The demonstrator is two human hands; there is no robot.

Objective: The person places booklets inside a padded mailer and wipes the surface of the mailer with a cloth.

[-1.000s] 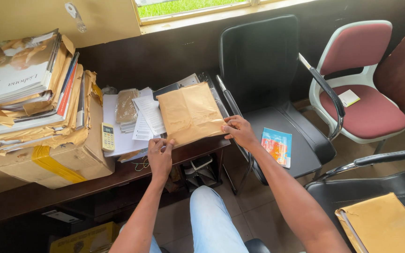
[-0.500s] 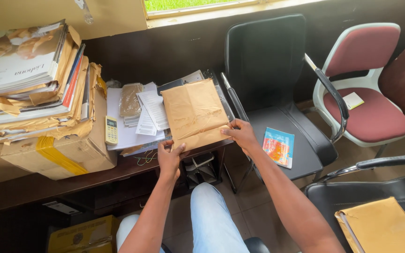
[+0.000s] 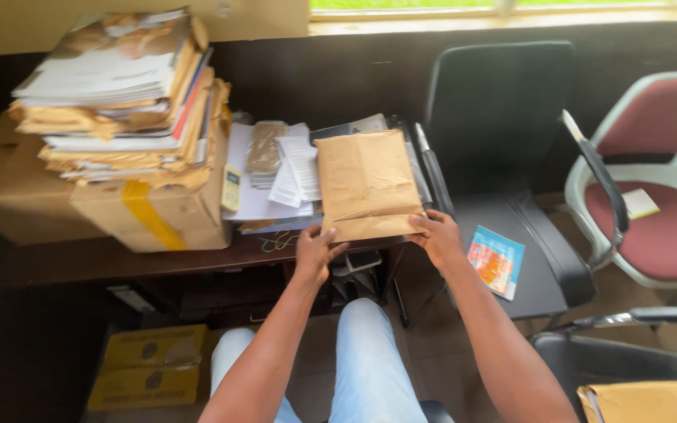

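While only the head view is on hand, it lists as follows. Item one: brown envelope, flat, lying on papers at the near edge of a dark wooden desk, its lower edge overhanging toward the seated person. Left hand: fingers curled at the envelope's lower left corner, thumb on top, gripping it. Right hand: closed on the lower right corner, thumb on top, fingers beneath the edge.

Item two: loose white printed sheets just left of the envelope, partly under it, with a small wrapped packet lying on them. Item three: pale yellow remote control, lying beside a cardboard box bound with yellow tape. Item four: tall stack of magazines and worn brown folders on top of that box.

Item five: black office chair right of the desk, a colourful booklet on its seat, near the right forearm. Item six: maroon chair with white frame further right, a small paper slip on its seat. Item seven: another brown envelope at the lower right corner. Item eight: yellow carton on the floor under the desk.
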